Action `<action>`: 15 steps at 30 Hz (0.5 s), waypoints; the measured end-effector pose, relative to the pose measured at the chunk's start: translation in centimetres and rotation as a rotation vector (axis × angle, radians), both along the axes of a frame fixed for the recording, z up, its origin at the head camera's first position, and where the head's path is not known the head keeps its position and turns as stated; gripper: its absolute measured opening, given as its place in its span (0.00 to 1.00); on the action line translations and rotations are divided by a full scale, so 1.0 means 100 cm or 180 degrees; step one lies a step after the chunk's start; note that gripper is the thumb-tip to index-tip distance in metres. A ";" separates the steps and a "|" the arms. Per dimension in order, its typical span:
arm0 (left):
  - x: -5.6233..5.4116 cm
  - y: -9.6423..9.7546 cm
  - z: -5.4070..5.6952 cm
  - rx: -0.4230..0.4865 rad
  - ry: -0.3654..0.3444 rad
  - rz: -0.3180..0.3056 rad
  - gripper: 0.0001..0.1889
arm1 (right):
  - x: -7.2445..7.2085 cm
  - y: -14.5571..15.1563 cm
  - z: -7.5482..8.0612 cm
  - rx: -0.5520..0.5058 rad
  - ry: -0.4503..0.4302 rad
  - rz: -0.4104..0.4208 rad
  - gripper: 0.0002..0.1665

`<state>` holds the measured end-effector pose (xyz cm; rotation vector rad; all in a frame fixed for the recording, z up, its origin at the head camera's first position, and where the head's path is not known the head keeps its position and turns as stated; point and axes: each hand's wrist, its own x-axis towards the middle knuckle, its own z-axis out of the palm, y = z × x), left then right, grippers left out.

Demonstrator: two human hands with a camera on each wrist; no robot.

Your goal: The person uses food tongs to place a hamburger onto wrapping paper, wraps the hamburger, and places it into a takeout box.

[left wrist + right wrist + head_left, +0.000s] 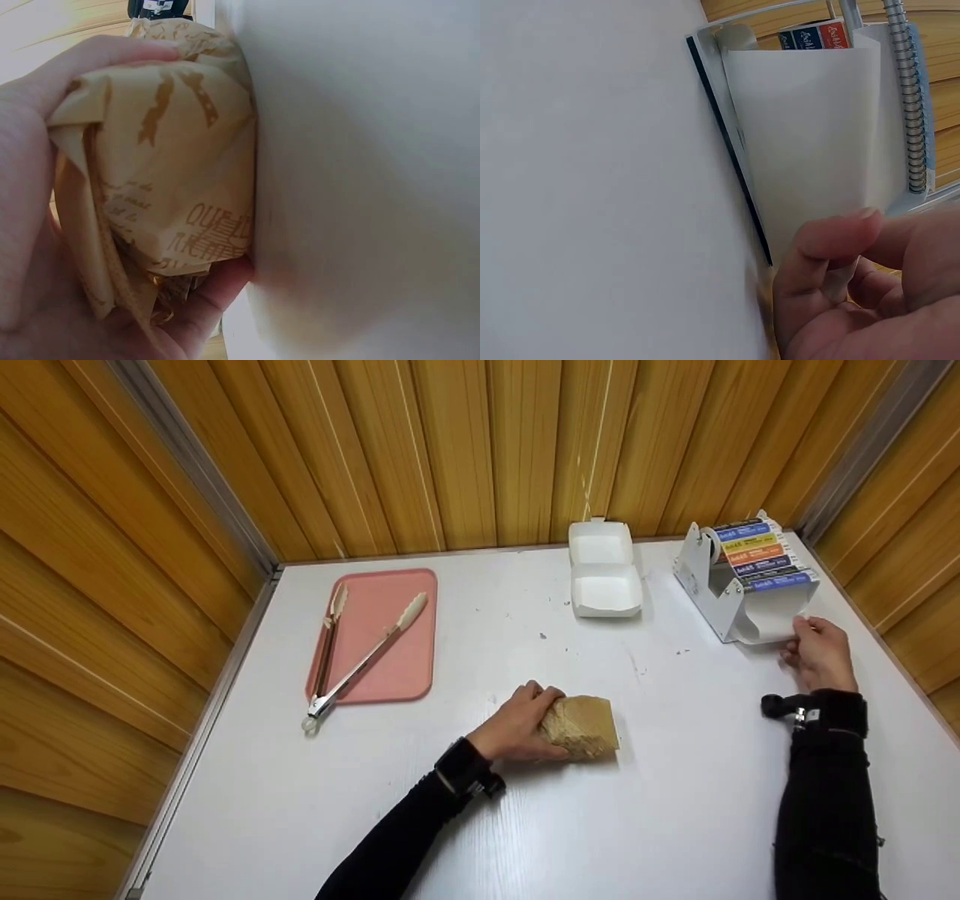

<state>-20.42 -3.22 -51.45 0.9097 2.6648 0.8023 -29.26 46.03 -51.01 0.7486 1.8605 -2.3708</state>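
Near the middle of the table, my left hand [517, 729] grips a package wrapped in printed brown paper [583, 726]. Its thumb and fingers curl around the sides, and folded paper edges show against the palm in the left wrist view. Over at the right, my right hand [823, 656] pinches the lower end of a white paper strip [802, 127] between thumb and fingers. That strip hangs from the front of a white metal label dispenser [706, 585], which carries rows of blue, yellow and orange labels [754, 551].
An open white clamshell box [606, 591] stands at the back, left of the dispenser. Metal tongs [367, 660] lie across a pink tray [405, 675] on the left. Small scraps dot the white table [480, 652]. Wood-panelled walls [480, 457] enclose the back and sides.
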 end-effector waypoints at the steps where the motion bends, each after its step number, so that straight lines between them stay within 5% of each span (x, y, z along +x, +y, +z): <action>1: 0.000 0.000 0.000 -0.0003 -0.0005 0.0000 0.41 | 0.000 0.001 0.000 0.0003 -0.0008 0.0006 0.09; 11: 0.000 0.001 0.002 0.0016 -0.0078 0.0004 0.42 | -0.003 0.001 0.001 0.0152 -0.0024 -0.0215 0.05; 15: -0.001 0.001 0.001 0.0050 -0.0102 -0.0009 0.42 | -0.003 -0.004 0.010 0.1126 -0.0061 -0.0706 0.04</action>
